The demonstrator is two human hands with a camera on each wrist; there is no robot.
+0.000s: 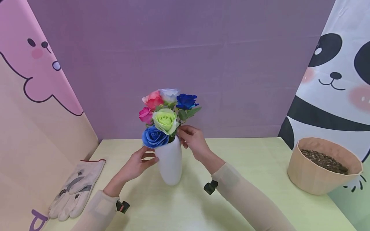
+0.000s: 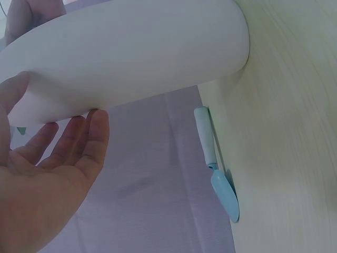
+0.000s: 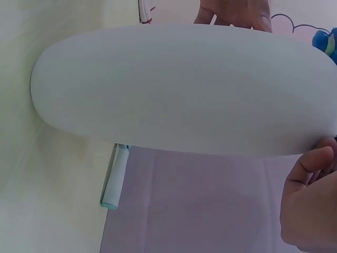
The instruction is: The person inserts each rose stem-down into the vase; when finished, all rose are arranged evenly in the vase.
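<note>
A white vase (image 1: 170,162) stands upright on the table, filled with artificial roses. They include a light green rose (image 1: 166,121), a blue rose (image 1: 155,137), a darker blue rose (image 1: 186,101), a pink-red one (image 1: 154,100) and a white one (image 1: 169,95). My left hand (image 1: 136,164) holds the vase's upper left side, thumb in front and fingers around the far side. At the rim's right, my right hand (image 1: 194,142) pinches a flower stem below the leaves (image 1: 189,113); its fingertips are partly hidden in both views.
Work gloves (image 1: 77,189) lie at the table's left edge. A tan pot (image 1: 310,175) of dark soil stands on the right. Behind the vase, a light blue hand trowel (image 2: 225,195) lies near the table's back edge, beside the purple backdrop (image 1: 185,64).
</note>
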